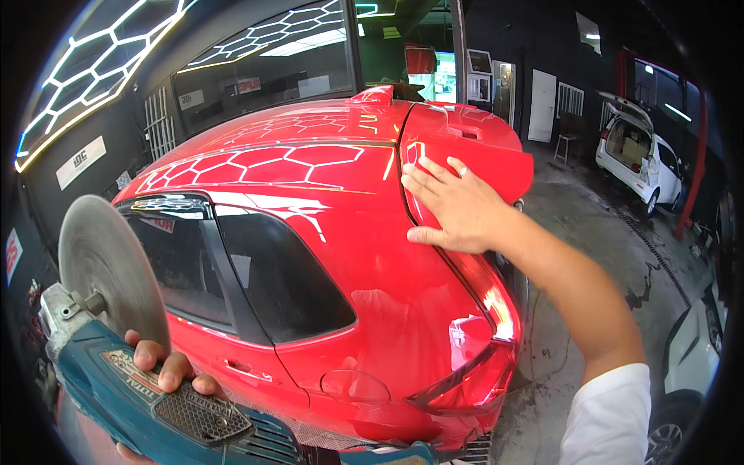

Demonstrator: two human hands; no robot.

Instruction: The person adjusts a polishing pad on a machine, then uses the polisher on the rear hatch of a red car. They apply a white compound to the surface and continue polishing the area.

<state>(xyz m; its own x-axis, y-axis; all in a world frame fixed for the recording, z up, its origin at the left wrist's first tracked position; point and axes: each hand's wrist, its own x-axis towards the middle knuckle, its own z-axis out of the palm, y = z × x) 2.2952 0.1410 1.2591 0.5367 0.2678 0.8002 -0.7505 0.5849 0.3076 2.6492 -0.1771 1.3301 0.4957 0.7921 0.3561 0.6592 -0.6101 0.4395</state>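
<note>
A glossy red car [395, 271] fills the middle, seen from its rear corner. My left hand [172, 372] is wrapped round a teal angle polisher [147, 415] at the lower left; its fingertips show over the top of the body. The polisher's round grey disc [108, 263] stands nearly upright, in front of the dark side window [174, 267] in the picture. My right hand [463, 205] lies with fingers spread on the red panel by the tailgate seam, below the rear spoiler [488, 147]. Lower down on that corner is the tail light [465, 380].
A white car [647, 151] with its rear hatch raised stands at the far right. Nearer, another light-coloured vehicle [694, 349] is partly in view. A drain grating [651, 248] crosses the concrete floor. Hexagonal lights [108, 62] glow at the upper left.
</note>
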